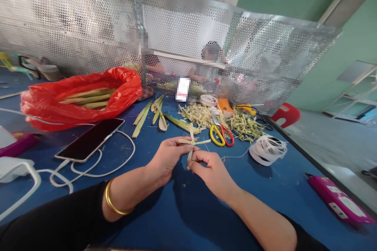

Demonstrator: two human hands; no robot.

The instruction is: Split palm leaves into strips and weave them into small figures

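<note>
My left hand (167, 159) and my right hand (210, 168) meet above the blue table (182, 215), both pinching a small cross-shaped piece of pale green leaf strips (193, 141). The strips stick out left, right and upward from my fingertips. A gold bangle circles my left wrist. Red-and-yellow-handled scissors (221, 132) lie just beyond the piece. A coil of white thread (267, 149) rests to the right, with a strand running toward my hands.
A red plastic bag (82, 98) holding green stalks lies at the left, a phone (91, 139) with a white cable beside it. Cut leaf pieces (157, 115) and shavings (238, 123) lie farther back. A pink case (338, 200) sits at the right edge. People sit behind a perforated metal screen (206, 39).
</note>
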